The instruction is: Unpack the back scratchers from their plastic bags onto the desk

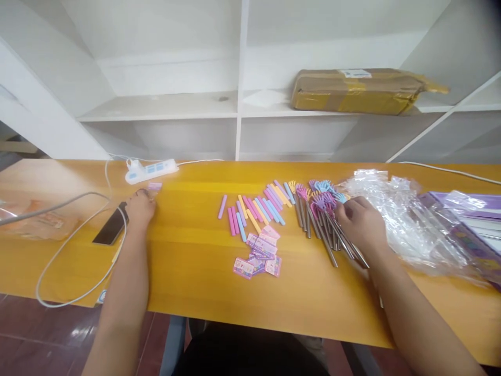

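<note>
At the left of the table my left hand (141, 208) is closed, with a small pink card (155, 186) at its fingertips. A black phone (111, 225) lies beside that wrist. My right hand (362, 222) is curled over the right side of a pile of back scratchers (321, 206); these have metal rods and coloured hand-shaped heads. It grips one whose rod seems to run under my forearm. Between my hands lie several pink, purple, yellow and blue tubes (258, 206). Nearer to me, printed cards (263, 249) overlap in a loose heap.
Clear plastic bags (415, 224) cover the table right of my hand, beside purple printed packaging (477, 214). A white power strip (152, 171) stands at the back left, with a looping cable (50, 266) nearby. A taped carton (356, 93) rests on the white shelf.
</note>
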Demonstrator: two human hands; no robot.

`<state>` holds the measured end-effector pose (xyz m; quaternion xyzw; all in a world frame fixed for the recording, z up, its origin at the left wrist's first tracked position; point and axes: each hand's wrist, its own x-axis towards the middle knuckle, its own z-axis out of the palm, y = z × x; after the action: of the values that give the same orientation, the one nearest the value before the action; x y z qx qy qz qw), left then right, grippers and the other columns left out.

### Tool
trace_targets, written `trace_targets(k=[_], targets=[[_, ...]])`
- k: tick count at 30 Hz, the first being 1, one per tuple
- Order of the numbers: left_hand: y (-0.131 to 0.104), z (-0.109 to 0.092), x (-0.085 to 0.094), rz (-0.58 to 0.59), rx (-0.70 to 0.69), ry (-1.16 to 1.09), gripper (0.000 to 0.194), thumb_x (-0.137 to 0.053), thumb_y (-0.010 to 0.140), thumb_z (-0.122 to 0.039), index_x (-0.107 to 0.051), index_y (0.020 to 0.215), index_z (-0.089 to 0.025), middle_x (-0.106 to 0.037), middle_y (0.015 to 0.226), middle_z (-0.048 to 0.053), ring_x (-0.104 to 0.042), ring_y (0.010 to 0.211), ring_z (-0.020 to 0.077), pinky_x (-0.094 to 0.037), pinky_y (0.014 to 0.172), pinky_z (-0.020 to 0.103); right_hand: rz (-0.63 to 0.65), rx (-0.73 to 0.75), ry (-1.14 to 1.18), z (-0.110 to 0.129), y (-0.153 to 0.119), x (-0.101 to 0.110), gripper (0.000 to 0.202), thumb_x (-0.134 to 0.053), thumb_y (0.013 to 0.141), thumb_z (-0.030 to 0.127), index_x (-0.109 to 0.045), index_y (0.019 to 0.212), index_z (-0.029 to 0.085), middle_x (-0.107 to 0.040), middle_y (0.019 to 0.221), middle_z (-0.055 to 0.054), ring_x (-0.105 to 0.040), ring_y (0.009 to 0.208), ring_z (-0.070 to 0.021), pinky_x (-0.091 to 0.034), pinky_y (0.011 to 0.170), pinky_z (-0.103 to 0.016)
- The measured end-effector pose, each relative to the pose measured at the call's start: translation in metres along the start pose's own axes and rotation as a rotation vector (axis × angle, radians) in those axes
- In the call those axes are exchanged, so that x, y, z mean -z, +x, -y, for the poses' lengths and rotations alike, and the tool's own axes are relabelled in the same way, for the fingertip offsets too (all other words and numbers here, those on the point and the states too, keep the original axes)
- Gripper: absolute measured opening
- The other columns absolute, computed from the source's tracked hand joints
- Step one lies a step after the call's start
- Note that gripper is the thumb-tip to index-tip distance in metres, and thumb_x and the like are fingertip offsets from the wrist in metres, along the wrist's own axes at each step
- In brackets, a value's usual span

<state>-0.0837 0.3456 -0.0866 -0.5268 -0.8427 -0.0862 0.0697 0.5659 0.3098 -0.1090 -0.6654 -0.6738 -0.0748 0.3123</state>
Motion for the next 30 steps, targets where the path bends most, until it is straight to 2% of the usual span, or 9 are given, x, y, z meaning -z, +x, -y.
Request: trace_targets(k=[4,8,12,16,20,23,25,27,30], targets=[[0.001,-0.012,0.009,0.032,-0.123,-0.107,0.034,-0.051,0.086,-0.017,-0.063,0.116,-0.005,-0.066,0.12,0.027,-0.058,0.118,0.0375,-0.045,0.105,0.046,-0.175,0.036,0.108,0.012,0.007,0.029,0.035,-0.051,0.099,0.033,-0.043,0.066,0.025,-0.057,0.076,-0.008,-0.053,0.072,-0.0209,-0.039,0.071,-0.036],[-0.017,-0.041,0.019,0.061,-0.236,-0.187,0.029,-0.052,0.089,-0.019,-0.065,0.113,-0.011,-0.07,0.11,0.018,-0.064,0.108,0.0318,-0.049,0.1,0.039,-0.176,0.113,0.259,0.042,0.006,0.052,0.032,-0.052,0.1,0.031,-0.05,0.069,0.024,-0.059,0.076,-0.007,-0.054,0.071,-0.0199,-0.04,0.07,-0.035],[-0.074,-0.101,0.03,0.141,-0.5,-0.474,0.023,-0.054,0.093,-0.025,-0.066,0.112,-0.018,-0.069,0.099,0.008,-0.065,0.089,0.0239,-0.052,0.087,0.035,0.041,0.185,0.452,0.093,-0.007,0.052,0.029,-0.052,0.102,0.034,-0.055,0.077,0.021,-0.062,0.081,-0.005,-0.056,0.075,-0.0179,-0.044,0.073,-0.033],[-0.152,-0.16,0.035,0.287,-0.791,-0.588,0.02,-0.052,0.095,-0.019,-0.065,0.11,-0.02,-0.065,0.104,0.007,-0.064,0.09,0.0209,-0.053,0.085,0.033,0.436,0.019,0.713,0.148,-0.028,0.026,0.025,-0.061,0.099,0.043,-0.058,0.107,0.02,-0.069,0.096,-0.007,-0.06,0.073,-0.0157,-0.046,0.065,-0.029],[-0.205,-0.182,0.031,0.291,-0.975,-0.488,0.031,-0.047,0.097,-0.013,-0.061,0.123,-0.022,-0.061,0.113,0.01,-0.065,0.104,0.0257,-0.053,0.092,0.039,0.671,-0.206,1.098,0.179,-0.047,-0.016,0.051,-0.072,0.089,0.054,-0.054,0.123,0.02,-0.07,0.098,-0.005,-0.065,0.069,-0.0162,-0.052,0.059,-0.029],[-0.215,-0.182,0.026,0.324,-0.917,-0.568,0.032,-0.061,0.097,-0.027,-0.054,0.128,-0.022,-0.057,0.124,0.012,-0.064,0.113,0.0284,-0.054,0.094,0.042,0.685,-0.306,1.249,0.182,-0.059,-0.037,0.044,-0.074,0.087,0.054,-0.058,0.111,0.02,-0.066,0.081,-0.001,-0.064,0.066,-0.0162,-0.055,0.061,-0.03],[-0.212,-0.18,0.023,0.391,-0.796,-0.691,0.052,-0.073,0.092,-0.039,-0.048,0.134,-0.021,-0.055,0.133,0.014,-0.064,0.114,0.0291,-0.054,0.096,0.044,0.693,-0.312,1.305,0.18,-0.066,-0.044,0.043,-0.076,0.086,0.052,-0.06,0.109,0.02,-0.068,0.083,-0.001,-0.067,0.072,-0.017,-0.058,0.068,-0.031],[-0.205,-0.179,0.021,0.52,-0.664,-0.824,0.065,-0.073,0.092,-0.047,-0.042,0.142,-0.021,-0.059,0.133,0.015,-0.067,0.107,0.0274,-0.054,0.094,0.044,0.693,-0.304,1.33,0.178,-0.071,-0.045,0.043,-0.077,0.086,0.051,-0.06,0.111,0.02,-0.07,0.089,-0.002,-0.069,0.078,-0.0179,-0.059,0.072,-0.032],[-0.197,-0.179,0.018,0.76,-0.605,-0.958,0.048,-0.062,0.1,-0.05,-0.053,0.137,-0.021,-0.071,0.118,0.009,-0.069,0.095,0.0238,-0.055,0.085,0.037,0.668,-0.232,1.24,0.179,-0.077,-0.042,0.037,-0.072,0.092,0.048,-0.059,0.111,0.02,-0.071,0.093,-0.003,-0.07,0.079,-0.0177,-0.058,0.073,-0.031]])
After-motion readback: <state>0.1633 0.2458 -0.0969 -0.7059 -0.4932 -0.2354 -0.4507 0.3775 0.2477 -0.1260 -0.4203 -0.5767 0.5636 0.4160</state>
